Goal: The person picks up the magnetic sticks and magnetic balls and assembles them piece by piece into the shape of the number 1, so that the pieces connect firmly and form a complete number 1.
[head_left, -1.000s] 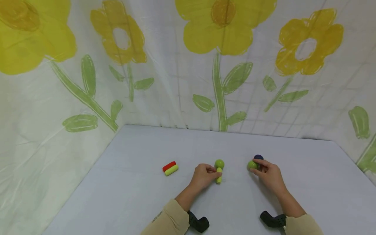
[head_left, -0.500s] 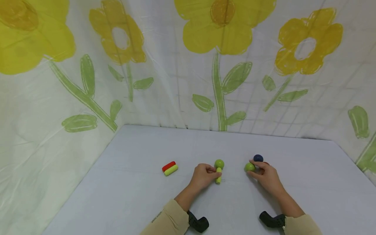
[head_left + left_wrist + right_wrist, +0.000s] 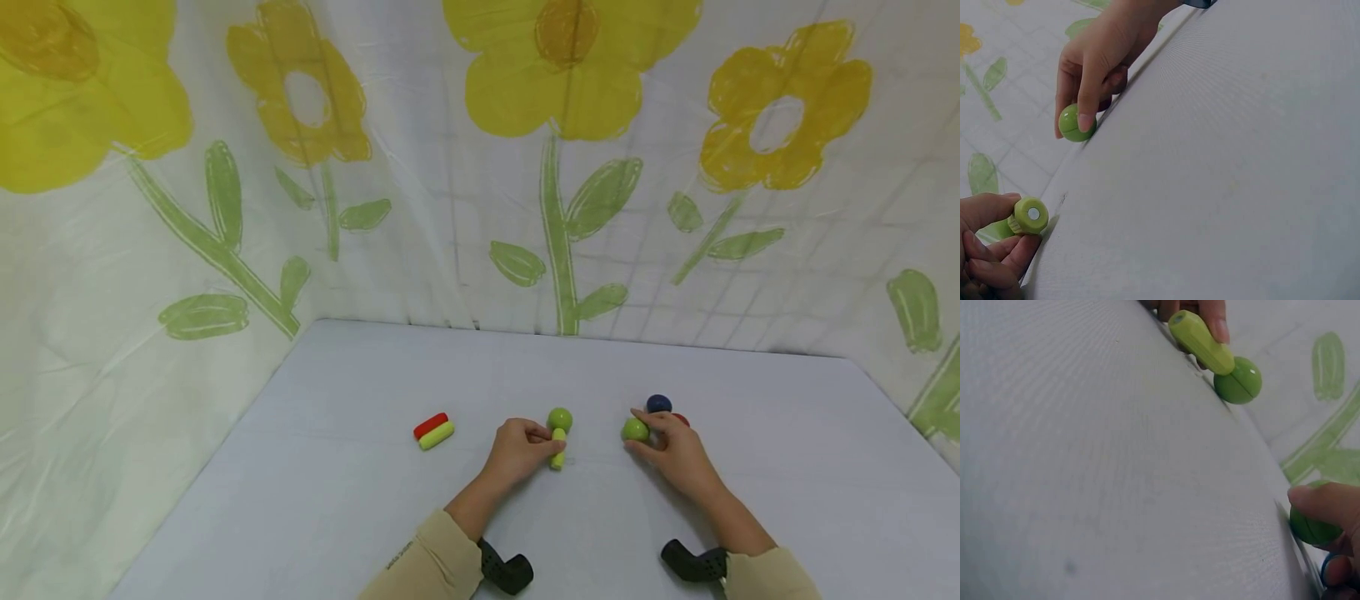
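Held ball [image 3: 634, 431]: green, on the table [image 3: 480, 517] side near the blue ball [image 3: 658, 403]; the thumb covers much of it in the right wrist view, and whether it touches the table cannot be told.
Right hand [image 3: 681, 460]: grip pinching the held ball between thumb and fingers; the remaining fingers are mostly hidden in the head view.
Left hand [image 3: 516, 451]: grip pinching the rod [image 3: 558, 461] between thumb and fingers; cut off by the top edge in the right wrist view.
Rod: yellow-green, its middle partly covered by fingertips; a pale disc shows on its near end in the left wrist view.
Free ball [image 3: 559, 418]: green, touching the rod's far end; nearly all hidden in the left wrist view.
Blue ball: just beyond the right hand, its lower edge covered.
Red thing [image 3: 682, 418]: only a sliver shows behind the right hand; full shape hidden.
Side pair: red rod [image 3: 430, 426] and second rod [image 3: 437, 435], touching, well left of the left hand.
Sleeves [image 3: 431, 554]: cut off below; print too blurred to read.
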Available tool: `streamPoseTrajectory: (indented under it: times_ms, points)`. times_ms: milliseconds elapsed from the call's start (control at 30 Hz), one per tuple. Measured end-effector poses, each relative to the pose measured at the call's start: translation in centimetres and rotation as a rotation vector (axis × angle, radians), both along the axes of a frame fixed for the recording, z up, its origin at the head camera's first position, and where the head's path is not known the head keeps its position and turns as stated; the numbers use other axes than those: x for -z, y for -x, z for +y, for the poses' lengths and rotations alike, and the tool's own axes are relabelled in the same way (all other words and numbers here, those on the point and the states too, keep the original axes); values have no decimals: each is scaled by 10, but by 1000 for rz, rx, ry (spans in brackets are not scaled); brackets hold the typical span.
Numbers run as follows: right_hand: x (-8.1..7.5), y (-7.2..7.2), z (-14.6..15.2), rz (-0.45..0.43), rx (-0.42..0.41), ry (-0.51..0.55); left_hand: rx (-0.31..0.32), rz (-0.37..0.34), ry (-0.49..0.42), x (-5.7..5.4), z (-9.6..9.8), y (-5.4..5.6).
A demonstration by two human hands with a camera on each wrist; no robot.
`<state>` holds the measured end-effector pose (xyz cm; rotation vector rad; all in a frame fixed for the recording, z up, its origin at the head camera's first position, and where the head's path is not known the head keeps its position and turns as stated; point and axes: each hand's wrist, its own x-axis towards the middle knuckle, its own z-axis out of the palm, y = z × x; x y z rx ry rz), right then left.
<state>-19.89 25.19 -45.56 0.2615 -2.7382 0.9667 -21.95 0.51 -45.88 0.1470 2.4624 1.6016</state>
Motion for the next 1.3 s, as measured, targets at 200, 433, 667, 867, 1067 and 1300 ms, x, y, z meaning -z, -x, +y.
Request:
streamPoseTrajectory:
  times_ms: [200,433,667,867,1067,1300]
  points:
    - [-1,-1,-1,-4,31,-20,1,4,2,-1,0,0]
    - [-2,-1,-1,-36,85,-4,7,9,1,-4,-1,-1]
    - [-1,-1,-1,-33,72,3,7,16,-2,-3,-1,-1]
    - [-1,-1,0,-21,56,21,7,18,7,-3,-1,-1]
    - [0,-1,1,-33,16,41,5,20,5,-3,0,-1]
    - [3,-2,1,-2,-45,55,6,21,2,-2,-1,-2]
